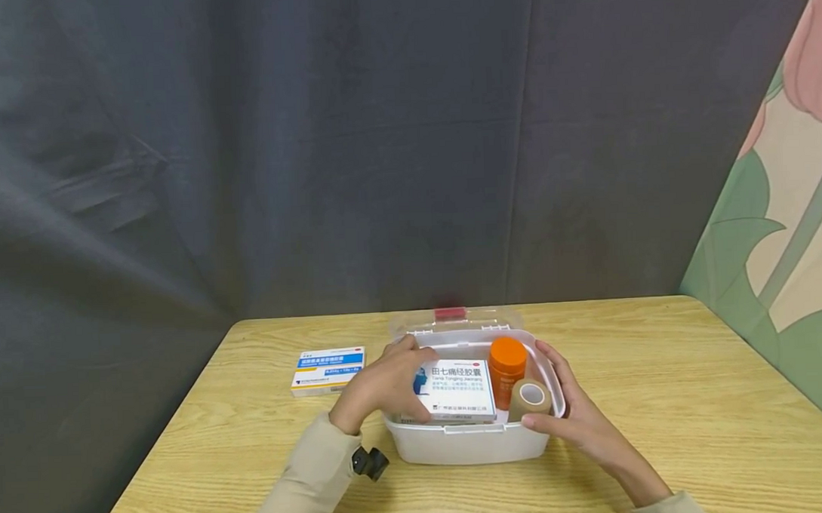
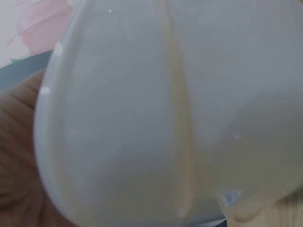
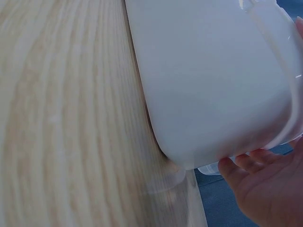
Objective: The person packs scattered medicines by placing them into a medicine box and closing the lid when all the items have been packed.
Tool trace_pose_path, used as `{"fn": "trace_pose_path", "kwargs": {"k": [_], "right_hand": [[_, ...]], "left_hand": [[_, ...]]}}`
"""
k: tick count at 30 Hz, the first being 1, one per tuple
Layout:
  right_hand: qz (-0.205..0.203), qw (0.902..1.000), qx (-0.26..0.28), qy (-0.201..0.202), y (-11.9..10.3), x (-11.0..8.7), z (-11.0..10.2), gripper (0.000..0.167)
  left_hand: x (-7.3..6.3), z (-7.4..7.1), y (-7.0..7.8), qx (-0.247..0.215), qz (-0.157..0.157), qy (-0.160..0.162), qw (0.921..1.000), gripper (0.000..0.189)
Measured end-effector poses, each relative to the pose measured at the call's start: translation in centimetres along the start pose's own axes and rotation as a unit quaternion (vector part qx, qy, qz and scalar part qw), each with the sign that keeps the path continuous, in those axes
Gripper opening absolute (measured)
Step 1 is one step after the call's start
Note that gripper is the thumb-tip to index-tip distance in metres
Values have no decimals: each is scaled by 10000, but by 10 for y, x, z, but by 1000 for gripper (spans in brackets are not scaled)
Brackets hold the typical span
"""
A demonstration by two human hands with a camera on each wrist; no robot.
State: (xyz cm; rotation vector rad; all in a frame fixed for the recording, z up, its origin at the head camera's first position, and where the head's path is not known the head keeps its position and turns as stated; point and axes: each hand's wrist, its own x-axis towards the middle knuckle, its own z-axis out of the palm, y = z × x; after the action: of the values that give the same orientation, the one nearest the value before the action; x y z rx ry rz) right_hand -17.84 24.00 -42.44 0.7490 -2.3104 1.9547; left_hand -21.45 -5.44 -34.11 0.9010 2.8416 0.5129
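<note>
A white plastic storage box (image 1: 472,444) stands on the table with its top open. My left hand (image 1: 388,382) reaches over the box's left end and grips a white medicine box (image 1: 460,394), thumb at the near edge and fingers at the far edge. The medicine box lies face up at rim height. My right hand (image 1: 580,417) holds the storage box's right end, fingers along the outer wall and thumb over the near rim by a tan bandage roll (image 1: 525,402). Inside, an orange bottle (image 1: 506,370) stands upright beside the medicine box. In the right wrist view, fingertips (image 3: 229,170) touch the wall.
A blue-and-white medicine box (image 1: 328,371) lies on the wooden table (image 1: 240,428) left of the storage box. The clear lid (image 1: 481,317) with a red latch hangs back behind the storage box. A dark curtain (image 1: 380,152) stands beyond the table's far edge.
</note>
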Motion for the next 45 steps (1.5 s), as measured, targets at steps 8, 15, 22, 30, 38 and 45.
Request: {"fn": "trace_pose_path", "kwargs": {"k": [8,15,22,30,38,45], "right_hand": [[5,10000,-8,-10,-2,0,1,97],[45,9999,-128,5,-2,0,-1,98],[10,10000,2,10,1,0,0,98],[18,10000,-75,27,0,2,-4,98],[38,10000,1,3,-2,-3,-7,98],[31,9998,-173,0,-5,-8,-12,98]], "left_hand": [[5,2,3,148,-23,-195,9997,72],[10,6,5,469,11,-340,9983,65],[12,10,11,849,-333,-497,9946,52],[14,8,18,962,-932,-649,9889,46],[12,3,24,963,-944,-705,9884,56],[1,-15,20,-9,-54,-275,9996,89]]}}
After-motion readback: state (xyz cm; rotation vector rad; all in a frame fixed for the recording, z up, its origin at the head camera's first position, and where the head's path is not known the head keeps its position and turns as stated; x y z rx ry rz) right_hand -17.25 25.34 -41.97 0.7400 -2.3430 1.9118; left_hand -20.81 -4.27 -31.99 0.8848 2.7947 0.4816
